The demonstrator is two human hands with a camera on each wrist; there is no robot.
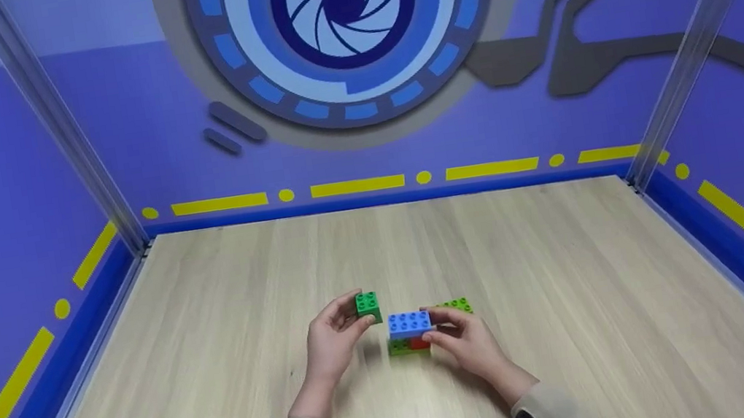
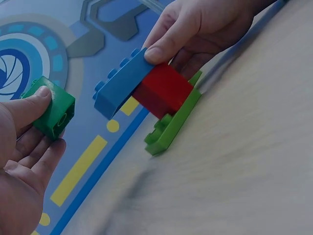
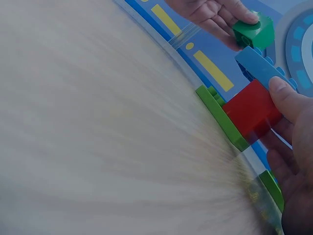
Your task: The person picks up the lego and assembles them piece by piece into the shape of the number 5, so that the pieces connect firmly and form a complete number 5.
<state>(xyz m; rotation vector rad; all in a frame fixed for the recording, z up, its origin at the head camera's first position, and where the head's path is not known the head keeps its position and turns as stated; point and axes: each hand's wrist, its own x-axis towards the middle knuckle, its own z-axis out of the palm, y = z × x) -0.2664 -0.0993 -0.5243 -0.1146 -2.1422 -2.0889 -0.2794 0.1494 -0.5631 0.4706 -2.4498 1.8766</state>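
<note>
The left hand (image 1: 332,344) pinches a dark green brick (image 1: 367,308) between thumb and fingers, raised off the table. To its right, the right hand (image 1: 469,343) grips a long blue brick (image 2: 121,84) at its right end. Under the blue brick is a red brick (image 2: 165,89), which sits on a light green plate (image 2: 177,128); the blue brick's left end overhangs the plate's bare studs. In the right wrist view the green brick (image 3: 255,32) is held just beyond the blue brick (image 3: 264,68), with the two apparently apart.
Behind the right hand lies another light green piece (image 1: 458,305), partly hidden by the fingers. The wooden table (image 1: 223,297) is bordered by blue printed walls (image 1: 133,141) at the back and sides, with metal posts at the back corners.
</note>
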